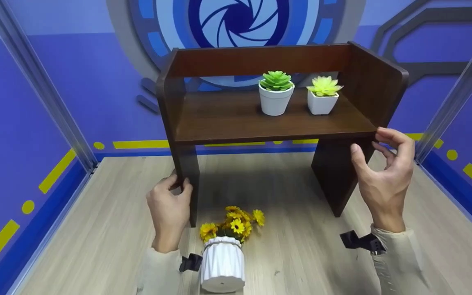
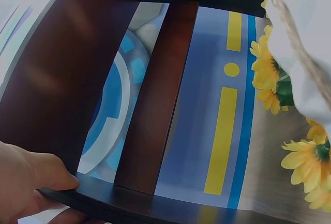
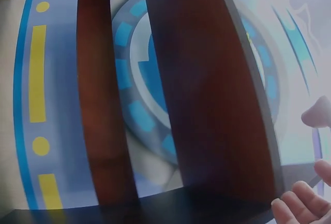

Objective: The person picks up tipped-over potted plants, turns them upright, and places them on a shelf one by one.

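A dark brown wooden shelf (image 1: 236, 123) stands upright on the table. My left hand (image 1: 169, 209) pinches the front edge of its left side panel, thumb inside and fingers outside. In the left wrist view the thumb of that left hand (image 2: 31, 180) lies against the panel edge. Beside the right panel is my right hand (image 1: 387, 180), thumb and fingers spread apart with nothing between them. Its fingertips are at the shelf's right front corner; whether they touch is hard to tell. On the shelf board sit a green succulent in a round white pot (image 1: 276, 100) and a yellow-green one in a square white pot (image 1: 322, 102).
In front of the shelf, near my left forearm, a white ribbed vase (image 1: 223, 264) holds yellow flowers (image 1: 236, 223). The light wood table (image 1: 293, 262) is bounded by blue printed walls (image 1: 76, 82) at the back and sides.
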`<state>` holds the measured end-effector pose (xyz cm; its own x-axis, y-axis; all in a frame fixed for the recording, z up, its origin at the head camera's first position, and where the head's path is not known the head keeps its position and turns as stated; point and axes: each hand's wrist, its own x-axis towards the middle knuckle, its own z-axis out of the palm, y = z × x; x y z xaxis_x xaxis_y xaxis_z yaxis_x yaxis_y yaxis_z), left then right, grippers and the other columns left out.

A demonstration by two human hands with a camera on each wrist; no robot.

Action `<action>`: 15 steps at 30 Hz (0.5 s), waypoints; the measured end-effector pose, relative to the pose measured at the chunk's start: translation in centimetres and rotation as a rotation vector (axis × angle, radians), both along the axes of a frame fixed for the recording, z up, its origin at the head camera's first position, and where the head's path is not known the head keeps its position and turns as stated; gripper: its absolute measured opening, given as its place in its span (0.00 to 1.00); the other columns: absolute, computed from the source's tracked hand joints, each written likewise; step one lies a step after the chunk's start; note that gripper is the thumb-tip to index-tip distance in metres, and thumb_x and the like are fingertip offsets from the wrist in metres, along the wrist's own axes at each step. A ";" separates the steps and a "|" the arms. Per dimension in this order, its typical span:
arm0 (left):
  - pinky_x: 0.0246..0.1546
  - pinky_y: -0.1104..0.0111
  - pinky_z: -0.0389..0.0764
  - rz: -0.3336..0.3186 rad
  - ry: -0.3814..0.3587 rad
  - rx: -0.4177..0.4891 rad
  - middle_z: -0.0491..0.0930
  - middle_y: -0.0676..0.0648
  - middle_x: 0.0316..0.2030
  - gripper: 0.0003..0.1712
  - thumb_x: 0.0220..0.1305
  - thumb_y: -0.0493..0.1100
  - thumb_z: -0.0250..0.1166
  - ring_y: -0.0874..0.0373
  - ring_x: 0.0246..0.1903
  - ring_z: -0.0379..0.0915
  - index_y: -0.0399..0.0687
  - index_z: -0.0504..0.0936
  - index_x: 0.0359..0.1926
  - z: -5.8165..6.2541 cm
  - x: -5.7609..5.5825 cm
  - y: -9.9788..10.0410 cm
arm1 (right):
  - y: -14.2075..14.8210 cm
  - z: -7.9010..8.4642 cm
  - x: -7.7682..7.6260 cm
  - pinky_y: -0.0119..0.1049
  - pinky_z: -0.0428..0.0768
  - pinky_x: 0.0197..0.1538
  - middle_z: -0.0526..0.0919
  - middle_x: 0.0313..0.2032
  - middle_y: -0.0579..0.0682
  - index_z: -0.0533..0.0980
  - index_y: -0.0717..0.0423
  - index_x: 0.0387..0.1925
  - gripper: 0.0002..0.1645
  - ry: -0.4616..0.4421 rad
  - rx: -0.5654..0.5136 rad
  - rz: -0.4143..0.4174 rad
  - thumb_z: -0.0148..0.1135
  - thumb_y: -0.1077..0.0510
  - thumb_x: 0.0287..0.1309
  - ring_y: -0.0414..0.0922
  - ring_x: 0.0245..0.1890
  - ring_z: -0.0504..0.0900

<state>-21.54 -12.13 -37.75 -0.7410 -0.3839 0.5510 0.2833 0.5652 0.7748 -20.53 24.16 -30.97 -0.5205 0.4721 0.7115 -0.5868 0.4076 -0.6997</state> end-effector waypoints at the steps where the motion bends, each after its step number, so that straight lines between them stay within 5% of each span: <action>1: 0.36 0.53 0.88 0.000 -0.003 0.000 0.90 0.39 0.36 0.07 0.60 0.36 0.70 0.46 0.35 0.88 0.37 0.90 0.39 0.0 0.0 0.0 | -0.1 0.0 0.2 0.31 0.77 0.62 0.76 0.55 0.45 0.72 0.66 0.59 0.33 -0.014 -0.006 -0.010 0.71 0.68 0.50 0.45 0.57 0.75; 7: 0.37 0.52 0.89 -0.012 -0.003 0.017 0.89 0.37 0.37 0.08 0.61 0.35 0.69 0.44 0.37 0.88 0.36 0.90 0.41 -0.1 0.0 0.0 | 0.5 -1.3 0.0 0.29 0.77 0.59 0.74 0.53 0.41 0.69 0.66 0.61 0.34 -0.075 -0.063 -0.045 0.70 0.68 0.51 0.43 0.55 0.74; 15: 0.38 0.52 0.89 -0.012 -0.015 0.022 0.89 0.37 0.38 0.10 0.62 0.35 0.69 0.44 0.38 0.88 0.37 0.90 0.43 0.0 0.0 -0.1 | 2.4 -3.6 -1.8 0.29 0.77 0.61 0.77 0.58 0.46 0.68 0.52 0.66 0.37 -0.197 -0.110 0.004 0.71 0.64 0.55 0.41 0.57 0.78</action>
